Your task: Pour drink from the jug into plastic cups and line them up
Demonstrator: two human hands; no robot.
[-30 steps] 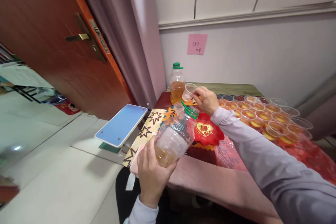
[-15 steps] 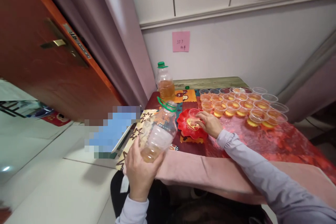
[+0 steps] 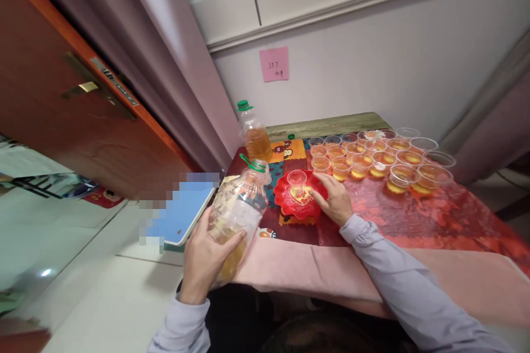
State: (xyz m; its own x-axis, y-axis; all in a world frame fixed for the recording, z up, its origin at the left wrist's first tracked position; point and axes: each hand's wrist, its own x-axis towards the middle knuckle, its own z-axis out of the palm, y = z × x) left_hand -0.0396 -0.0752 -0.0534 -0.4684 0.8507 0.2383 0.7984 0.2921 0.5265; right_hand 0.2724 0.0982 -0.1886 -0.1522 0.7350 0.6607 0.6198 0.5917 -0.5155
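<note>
"Which step are we doing?"

"We are probably readying the clear cup [image 3: 297,183] for pouring. It is standing on the red dish [image 3: 285,205], nearer the left edge of the bench [image 3: 385,226] than the right. Our right hand [image 3: 334,198] is hovering just beside it, thumb and fingers apart; we aren't managing to tell whether a fingertip is touching."

"And our left hand [image 3: 202,256]?"

"It is clamping around the bottle [image 3: 244,204] at the near-left corner."

"Which way is that pointing?"

"Its mouth is facing up toward the far edge, leaning a little right, so its long axis is slanting away from us. The cup is standing upright, rim up."

"So what is the next move calling for?"

"We are guessing at bringing the bottle's mouth over the cup and tipping it gently, minding the rim."
</note>
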